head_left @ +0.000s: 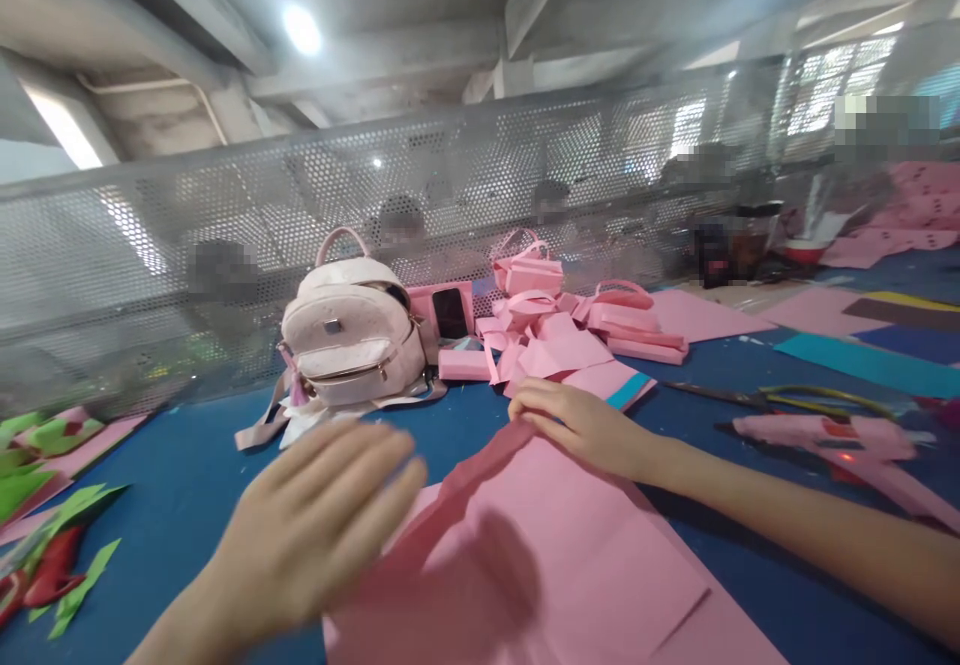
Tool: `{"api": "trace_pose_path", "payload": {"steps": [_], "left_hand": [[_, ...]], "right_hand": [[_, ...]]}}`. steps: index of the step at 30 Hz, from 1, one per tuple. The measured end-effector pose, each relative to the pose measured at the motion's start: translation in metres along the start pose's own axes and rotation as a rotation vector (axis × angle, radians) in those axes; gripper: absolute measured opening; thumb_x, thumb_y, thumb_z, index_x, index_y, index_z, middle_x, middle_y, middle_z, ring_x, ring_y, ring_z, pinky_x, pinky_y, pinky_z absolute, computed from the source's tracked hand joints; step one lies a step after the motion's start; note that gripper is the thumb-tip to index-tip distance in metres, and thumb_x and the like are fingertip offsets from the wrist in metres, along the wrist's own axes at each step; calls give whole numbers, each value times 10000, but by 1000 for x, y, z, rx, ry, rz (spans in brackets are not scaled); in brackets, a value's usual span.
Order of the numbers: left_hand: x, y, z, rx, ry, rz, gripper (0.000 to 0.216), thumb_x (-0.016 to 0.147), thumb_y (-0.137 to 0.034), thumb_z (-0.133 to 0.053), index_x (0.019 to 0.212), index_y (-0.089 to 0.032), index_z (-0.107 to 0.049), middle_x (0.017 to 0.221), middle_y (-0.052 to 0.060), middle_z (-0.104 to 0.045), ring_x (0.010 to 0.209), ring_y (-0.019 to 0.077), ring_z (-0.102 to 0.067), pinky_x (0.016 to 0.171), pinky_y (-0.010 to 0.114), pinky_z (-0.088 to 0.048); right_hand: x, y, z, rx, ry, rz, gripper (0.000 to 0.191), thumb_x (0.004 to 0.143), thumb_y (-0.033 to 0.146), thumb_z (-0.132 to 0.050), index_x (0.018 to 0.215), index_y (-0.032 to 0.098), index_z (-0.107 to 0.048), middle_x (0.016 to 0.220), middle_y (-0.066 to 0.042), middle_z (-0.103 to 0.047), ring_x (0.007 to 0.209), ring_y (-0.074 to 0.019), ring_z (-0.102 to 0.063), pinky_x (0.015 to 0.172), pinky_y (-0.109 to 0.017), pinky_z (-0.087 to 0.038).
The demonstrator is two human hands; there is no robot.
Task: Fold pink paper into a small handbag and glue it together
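Observation:
A large sheet of pink paper (pixel 577 545) lies before me on the blue table, with a strip along its far left edge folded up. My right hand (pixel 577 425) pinches the top corner of that fold, fingers closed over the paper. My left hand (pixel 315 525) is raised over the sheet's left side, fingers stretched out and slightly blurred, holding nothing. Whether it touches the paper I cannot tell. Just beyond the right hand sit cut pink paper pieces (pixel 559 345), one with a blue strip (pixel 628 391).
A pale pink backpack (pixel 360 330) and a phone (pixel 451 314) stand by the perforated metal screen (pixel 465 165). To the right lie dark scissors (pixel 780 398) and a pink glue gun (pixel 825 435) with a lit red light. Red-handled scissors (pixel 56 565) and green scraps (pixel 86 590) lie left.

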State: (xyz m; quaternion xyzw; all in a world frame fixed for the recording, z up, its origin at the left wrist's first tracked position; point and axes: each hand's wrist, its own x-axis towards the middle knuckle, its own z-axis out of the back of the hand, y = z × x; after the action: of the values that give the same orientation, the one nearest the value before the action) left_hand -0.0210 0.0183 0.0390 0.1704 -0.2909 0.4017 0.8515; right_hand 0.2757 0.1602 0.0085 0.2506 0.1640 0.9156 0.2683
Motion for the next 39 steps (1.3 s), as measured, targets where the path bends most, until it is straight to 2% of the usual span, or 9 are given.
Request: {"api": "trace_pose_path", "payload": {"steps": [2,5,8,11,14,18,23,27,39], "left_hand": [[22,13,-17,-244,143,231,296,993,-253,-439,1214,-273,-635,1224,59,-677,1151,231,-606,1007,409,-457],[30,22,-50,-957,368,645,331,964,-378,-510,1199,-205,-667,1210,108,-692,1122,252,-639,969,383,-488],[20,13,-76,-1559,440,881,380,901,-393,-638,1185,-143,-676,1079,122,-738,968,204,-690,905,303,-502],[9,-8,-86,-1818,416,1098,272,830,-352,-743,973,-120,-737,849,66,-752,738,135,-681,713,203,-509],[5,-26,-90,-1856,385,1207,304,750,-430,-799,814,-141,-728,677,3,-711,554,92,-615,566,169,-483],[2,-35,-98,-1932,372,1239,354,764,-449,-782,928,-138,-733,716,43,-734,588,135,-665,620,220,-535],[2,-36,-98,-1979,284,1055,277,891,-303,-672,1094,-118,-707,847,99,-759,727,176,-720,756,265,-553],[5,-35,-93,-1884,233,1004,279,899,-265,-660,1127,-108,-693,899,123,-760,744,184,-725,738,267,-554],[7,-50,-95,-1840,39,1220,177,819,-293,-744,881,-133,-704,802,75,-754,701,178,-707,704,269,-555]], "right_hand": [[-1,5,-1,25,7,50,199,984,150,-403,954,210,-590,1023,-37,-609,951,-180,-585,818,-294,-435],[-1,14,-6,49,17,94,189,985,143,-423,965,207,-600,1021,-33,-603,947,-173,-583,826,-290,-430],[2,21,-12,74,17,120,183,989,146,-434,972,206,-606,1006,-27,-604,924,-165,-590,819,-286,-431],[7,26,-17,102,-1,136,187,974,122,-446,959,202,-615,995,-26,-604,908,-164,-589,810,-288,-438],[13,31,-19,126,-26,143,212,945,73,-454,943,200,-624,1001,-26,-608,943,-166,-583,857,-298,-442],[17,37,-19,150,-55,142,228,931,63,-461,920,209,-636,1031,-25,-601,962,-159,-585,904,-309,-453],[12,32,-22,168,-140,55,452,817,32,-559,1204,267,-555,1267,-36,-550,1194,-197,-521,1039,-377,-419],[2,27,-19,113,-193,9,523,842,131,-617,1321,272,-462,1362,-70,-481,1244,-223,-502,1055,-412,-427],[-13,41,-20,-448,-204,521,122,966,193,-534,1036,198,-634,1137,-60,-657,1125,-213,-536,940,-372,-421]]}}
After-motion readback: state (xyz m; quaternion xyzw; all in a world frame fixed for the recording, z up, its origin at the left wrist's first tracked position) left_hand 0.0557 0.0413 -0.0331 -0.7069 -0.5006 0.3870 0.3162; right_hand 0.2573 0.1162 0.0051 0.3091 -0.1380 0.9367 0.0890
